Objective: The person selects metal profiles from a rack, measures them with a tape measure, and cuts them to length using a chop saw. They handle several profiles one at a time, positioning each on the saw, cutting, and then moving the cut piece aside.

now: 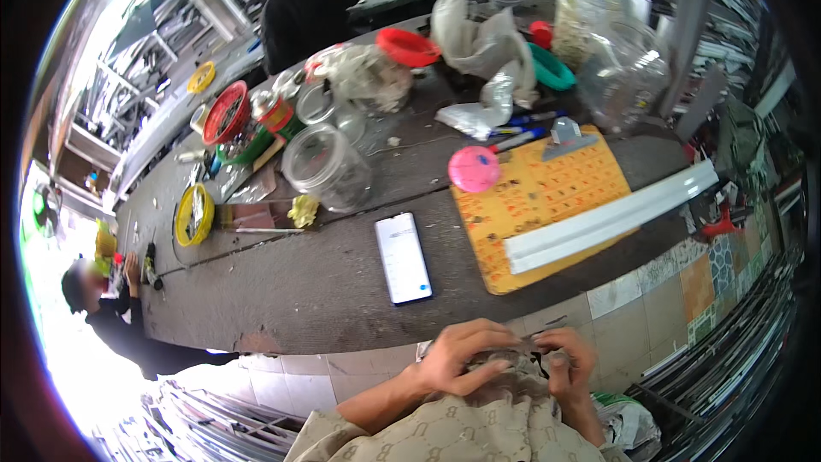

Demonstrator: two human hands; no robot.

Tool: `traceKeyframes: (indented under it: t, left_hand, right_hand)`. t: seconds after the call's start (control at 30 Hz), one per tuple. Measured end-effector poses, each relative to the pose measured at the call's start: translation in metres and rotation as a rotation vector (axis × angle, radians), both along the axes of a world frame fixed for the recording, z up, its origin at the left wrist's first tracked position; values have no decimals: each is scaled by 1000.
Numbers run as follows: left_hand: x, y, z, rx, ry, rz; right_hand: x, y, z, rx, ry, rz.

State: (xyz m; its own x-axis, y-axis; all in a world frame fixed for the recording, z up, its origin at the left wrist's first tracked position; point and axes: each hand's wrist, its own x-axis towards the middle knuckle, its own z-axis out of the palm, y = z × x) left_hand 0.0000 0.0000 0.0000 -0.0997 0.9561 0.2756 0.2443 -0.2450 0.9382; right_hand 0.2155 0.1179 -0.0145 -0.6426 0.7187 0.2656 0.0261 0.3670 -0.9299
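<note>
Close to my patterned beige shirt (479, 428), both hands are drawn together just past the near edge of the table. My left hand (457, 358) is closed, fingers curled and thumb pointing right. My right hand (569, 364) faces it with bent fingers and thumb pinched in. Between them a crumpled greyish-brown material and a small dark bit show; their kind is unclear and the fingers partly hide them. Ahead of the left hand lies a phone (404, 258) with a lit screen. Beyond the right hand, a white channel-shaped profile (611, 216) rests across a yellow clipboard (487, 244).
A pink round object (474, 169) sits on the clipboard's corner, with pens (519, 139) behind. Clear jars (327, 167), a yellow basket (194, 214) and plastic bags (363, 73) cover the dark table (282, 291). One person (304, 13) stands beyond, another (111, 321) at left. Metal profiles (727, 368) lie right.
</note>
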Motion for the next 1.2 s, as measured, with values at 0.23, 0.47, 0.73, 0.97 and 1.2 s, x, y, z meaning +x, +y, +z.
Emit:
traceKeyframes:
  t: [0.23,0.47,0.73,0.97,1.2]
  left_hand:
    - [145,157,-172,-610,-49,-263]
    - [195,212,-366,-1715,-107,-232]
    - [341,470,-399,-1685,270,-419]
    - [521,712,-370,-1455,360,-573]
    - [655,911,-334,-1314,89,-598]
  right_hand:
    - [182,69,-4,88,-91,-391]
    - [348,119,6,13,-216,-684]
    - [470,227,-81,-293,-320,-1105]
    - [614,220,-316,-1397,-435,-1519]
    - [713,192,-346,-1986,-153,-2075]
